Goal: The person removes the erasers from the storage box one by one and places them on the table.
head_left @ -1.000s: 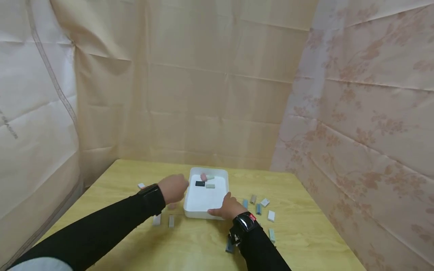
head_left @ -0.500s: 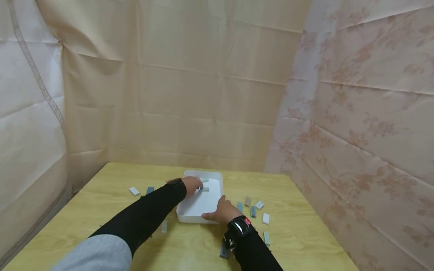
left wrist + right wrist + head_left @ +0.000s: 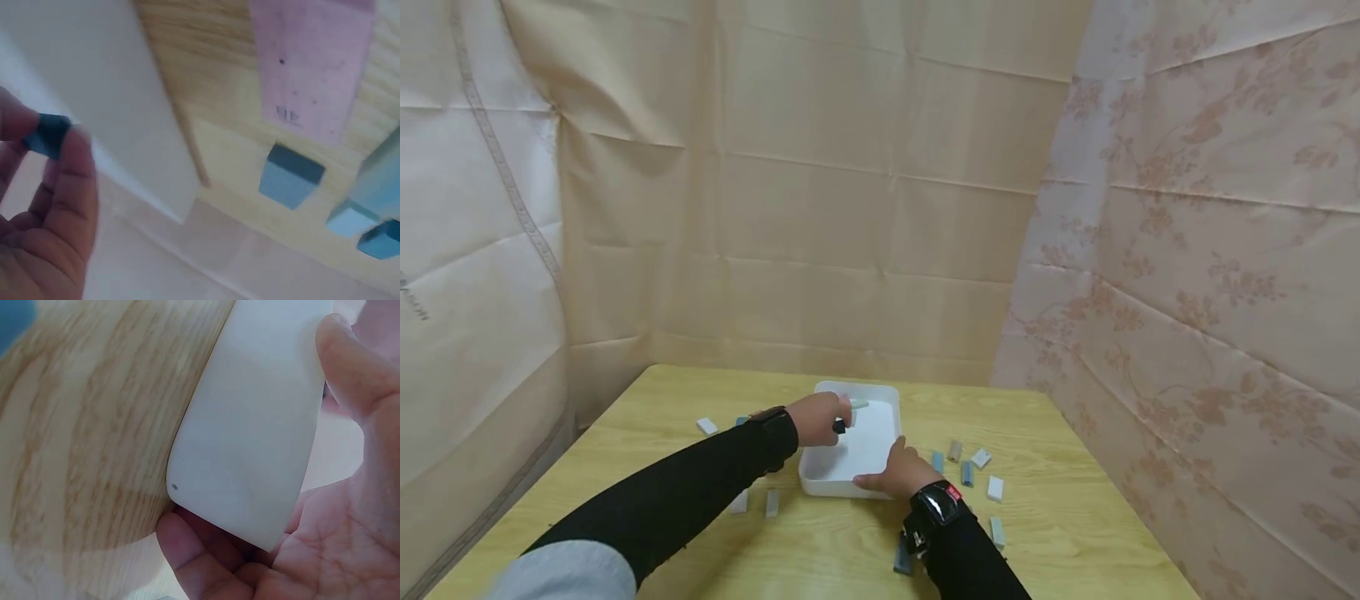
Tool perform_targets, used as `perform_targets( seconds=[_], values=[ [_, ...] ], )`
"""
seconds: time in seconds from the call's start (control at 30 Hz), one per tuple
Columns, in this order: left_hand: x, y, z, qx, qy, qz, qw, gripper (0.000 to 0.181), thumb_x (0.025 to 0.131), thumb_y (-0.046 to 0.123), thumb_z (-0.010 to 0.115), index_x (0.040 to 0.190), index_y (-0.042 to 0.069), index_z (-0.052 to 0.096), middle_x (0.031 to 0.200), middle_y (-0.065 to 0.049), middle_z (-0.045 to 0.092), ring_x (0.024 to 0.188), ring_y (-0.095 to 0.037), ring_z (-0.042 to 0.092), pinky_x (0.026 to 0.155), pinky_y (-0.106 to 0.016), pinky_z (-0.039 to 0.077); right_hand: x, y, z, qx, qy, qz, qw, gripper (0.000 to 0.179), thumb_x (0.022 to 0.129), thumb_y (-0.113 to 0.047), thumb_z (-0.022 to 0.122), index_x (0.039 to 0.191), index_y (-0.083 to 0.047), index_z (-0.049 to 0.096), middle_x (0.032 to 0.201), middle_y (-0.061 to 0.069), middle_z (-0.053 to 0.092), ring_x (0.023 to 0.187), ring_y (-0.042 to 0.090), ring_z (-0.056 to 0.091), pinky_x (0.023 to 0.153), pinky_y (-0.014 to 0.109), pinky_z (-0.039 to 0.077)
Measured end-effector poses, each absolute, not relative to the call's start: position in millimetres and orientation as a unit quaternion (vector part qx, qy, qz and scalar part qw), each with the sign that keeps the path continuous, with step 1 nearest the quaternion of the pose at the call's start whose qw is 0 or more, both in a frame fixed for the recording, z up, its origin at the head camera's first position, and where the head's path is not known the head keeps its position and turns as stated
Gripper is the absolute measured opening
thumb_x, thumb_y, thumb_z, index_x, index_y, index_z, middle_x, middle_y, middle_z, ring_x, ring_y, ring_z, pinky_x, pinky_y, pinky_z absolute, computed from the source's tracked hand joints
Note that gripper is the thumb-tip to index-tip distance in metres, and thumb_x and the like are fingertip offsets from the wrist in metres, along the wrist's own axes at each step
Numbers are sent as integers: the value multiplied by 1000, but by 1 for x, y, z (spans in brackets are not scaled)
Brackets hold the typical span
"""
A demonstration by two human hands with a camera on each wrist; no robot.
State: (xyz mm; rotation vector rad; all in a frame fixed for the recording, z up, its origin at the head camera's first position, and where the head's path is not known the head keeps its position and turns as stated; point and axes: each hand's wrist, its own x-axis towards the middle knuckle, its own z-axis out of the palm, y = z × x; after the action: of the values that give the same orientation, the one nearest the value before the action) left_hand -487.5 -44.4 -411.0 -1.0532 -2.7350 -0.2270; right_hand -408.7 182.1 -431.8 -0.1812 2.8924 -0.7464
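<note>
A white rectangular tray (image 3: 848, 475) stands on the wooden table. My left hand (image 3: 815, 419) reaches over its left side, with thumb and fingers pinching a small dark block (image 3: 839, 427). In the left wrist view that dark block (image 3: 49, 134) looks dark teal, its lower part covered by the fingers. A pale green block (image 3: 860, 404) lies in the tray just beyond the fingertips. My right hand (image 3: 901, 472) grips the tray's near right corner. In the right wrist view the thumb (image 3: 350, 362) lies along the rim and the other fingers curl round the outer wall (image 3: 244, 419).
Several small blocks lie right of the tray, among them a white block (image 3: 995, 488) and a blue-grey block (image 3: 967, 473). A dark grey block (image 3: 902, 557) sits beside my right wrist. Left of the tray are more, including a white block (image 3: 706, 426) and a pale block (image 3: 772, 502).
My left hand has moved from beside the tray's left wall to inside it and picked up the dark block lying there. The right hand keeps its grip on the tray corner.
</note>
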Motion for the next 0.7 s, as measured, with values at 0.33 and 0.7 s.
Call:
perform_targets(
  seconds=[0.33,0.7],
  values=[
    [-438,-124,-391,-185,-966,-179,40,21,81,2,70,71,12,56,63,4,50,54,-11,44,55,-27,36,-409,185,-429,-59,961,-259,74,119,87,-57,82,158,17,22,152,39,47,135,47,55,113,63,45],
    [-390,-164,-425,-85,-983,-156,-42,12,79,-1,65,73,7,58,62,-3,56,44,-10,49,44,-22,36,-407,187,-424,-60,965,-247,63,117,87,-57,82,156,17,25,148,38,50,130,45,57,112,60,46]
  ],
)
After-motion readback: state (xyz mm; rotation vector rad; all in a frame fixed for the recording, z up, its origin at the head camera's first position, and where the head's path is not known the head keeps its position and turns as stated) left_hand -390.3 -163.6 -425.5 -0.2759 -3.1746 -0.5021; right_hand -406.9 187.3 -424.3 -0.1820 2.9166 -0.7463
